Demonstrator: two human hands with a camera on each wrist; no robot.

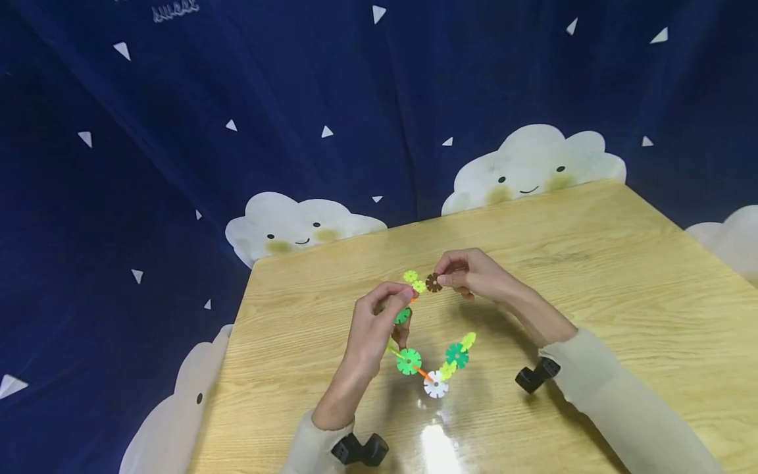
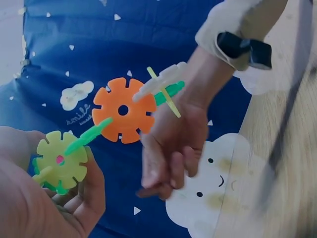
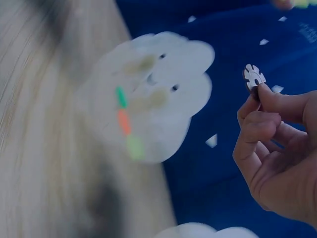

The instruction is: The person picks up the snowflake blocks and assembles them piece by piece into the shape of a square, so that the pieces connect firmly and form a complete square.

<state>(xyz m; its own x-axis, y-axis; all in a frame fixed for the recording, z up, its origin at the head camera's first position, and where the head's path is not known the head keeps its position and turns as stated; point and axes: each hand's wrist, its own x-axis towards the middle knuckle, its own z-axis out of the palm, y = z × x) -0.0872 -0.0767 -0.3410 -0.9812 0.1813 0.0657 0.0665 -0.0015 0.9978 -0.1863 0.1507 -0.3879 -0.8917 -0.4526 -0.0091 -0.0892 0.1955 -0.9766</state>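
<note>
My left hand [image 1: 373, 326] grips a chain of notched plastic discs. From it hang a green disc [image 1: 408, 361], a white disc [image 1: 435, 384] and a teal disc [image 1: 457, 355]. Two yellow-green discs [image 1: 411, 276] stick out past the fingertips. In the left wrist view a yellow disc [image 2: 63, 158] lies against the palm, joined through a green one to an orange disc [image 2: 124, 116]. Between thumb and forefinger, my right hand [image 1: 476, 273] pinches a brown notched disc [image 1: 433, 283], close beside the yellow-green end. The right wrist view shows this disc edge [image 3: 253, 78] catching light.
A wooden table [image 1: 592, 263] spreads beneath both hands. Behind it hangs a dark blue curtain [image 1: 355, 79] with white triangles and smiling clouds [image 1: 539, 161]. Each sleeve carries a black wrist device [image 1: 537, 375]. Blurred chain pieces [image 3: 124, 121] show in the right wrist view.
</note>
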